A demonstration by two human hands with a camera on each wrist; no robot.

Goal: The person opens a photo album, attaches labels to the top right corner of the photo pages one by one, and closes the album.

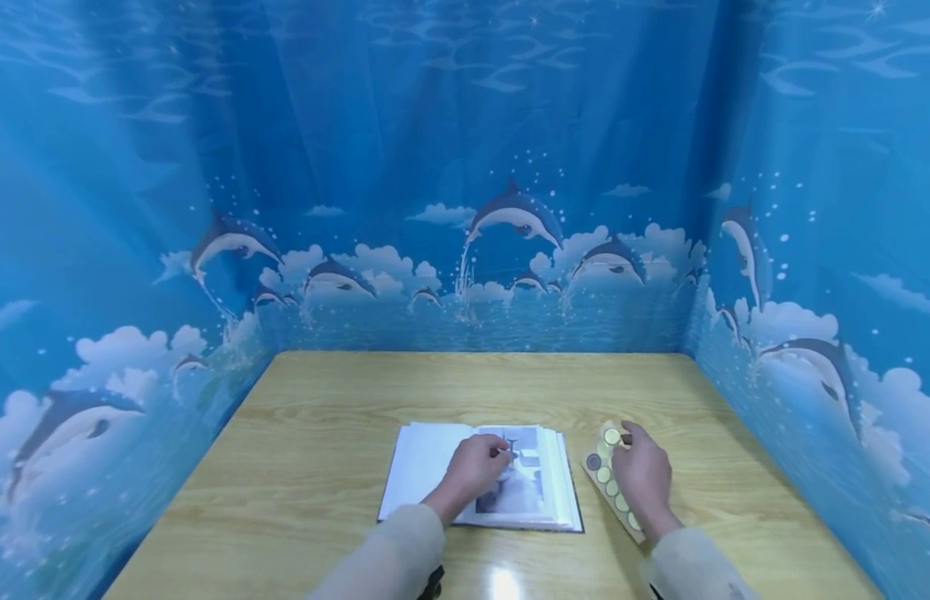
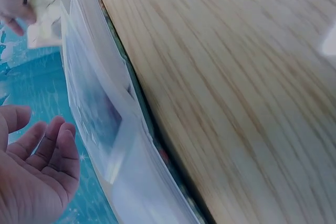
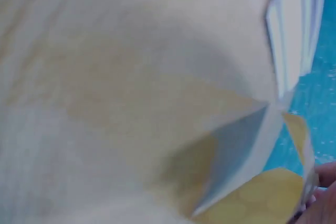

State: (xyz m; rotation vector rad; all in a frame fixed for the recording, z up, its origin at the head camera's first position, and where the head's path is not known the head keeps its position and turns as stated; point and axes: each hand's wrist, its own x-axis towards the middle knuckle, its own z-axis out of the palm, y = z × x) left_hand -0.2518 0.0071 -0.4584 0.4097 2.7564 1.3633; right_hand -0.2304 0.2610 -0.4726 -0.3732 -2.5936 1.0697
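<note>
An open photo album [image 1: 429, 468] lies on the table, with a greyish picture [image 1: 516, 493] on its right page. My left hand [image 1: 476, 465] hovers over that page. In the left wrist view its fingers [image 2: 50, 148] are loosely bent, thumb apart, with nothing between them. To the right of the album, my right hand [image 1: 645, 477] holds a pale yellow sheet of round stickers [image 1: 603, 475]. One circle on the sheet is dark grey, the others pale. In the right wrist view the sheet [image 3: 257, 200] bends up where fingertips [image 3: 326, 174] pinch its edge.
The wooden table [image 1: 300, 433] extends around the album and sheet. Blue curtains [image 1: 405, 167] printed with dolphins and clouds stand along its back and both sides. A bright light reflection shows at the table's near edge.
</note>
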